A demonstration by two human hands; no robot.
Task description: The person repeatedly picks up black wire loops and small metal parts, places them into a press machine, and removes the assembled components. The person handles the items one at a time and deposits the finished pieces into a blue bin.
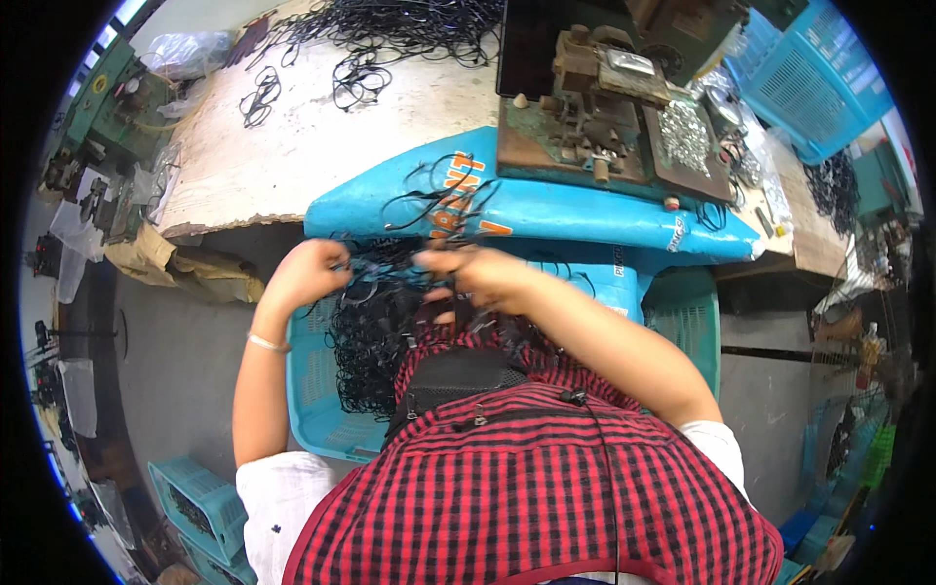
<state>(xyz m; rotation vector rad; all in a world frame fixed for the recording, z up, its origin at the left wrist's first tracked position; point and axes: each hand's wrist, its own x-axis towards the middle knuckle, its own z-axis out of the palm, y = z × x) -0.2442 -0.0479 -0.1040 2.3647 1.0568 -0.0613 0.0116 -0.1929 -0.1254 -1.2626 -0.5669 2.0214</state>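
Observation:
My left hand [310,273] is closed at the fingertips on some thin black cords [380,261], just over the near edge of the bench. My right hand [487,278] is beside it, smeared by motion, its fingers close to the same cords. What lies between the right fingers does not show clearly. Below both hands, a pile of looped black cords [363,356] fills part of a light blue plastic basket [322,441] by my lap. A few loose cords [439,195] lie on the blue printed sheet [366,200] that drapes the bench edge.
A greasy bench machine [595,117] stands ahead on the right, with a tray of small shiny metal parts [682,136]. Across the pale worktop [283,146] lies a large heap of black cords [419,29]. Blue crates [200,502] stand at lower left; another blue basket [809,78] is at far right.

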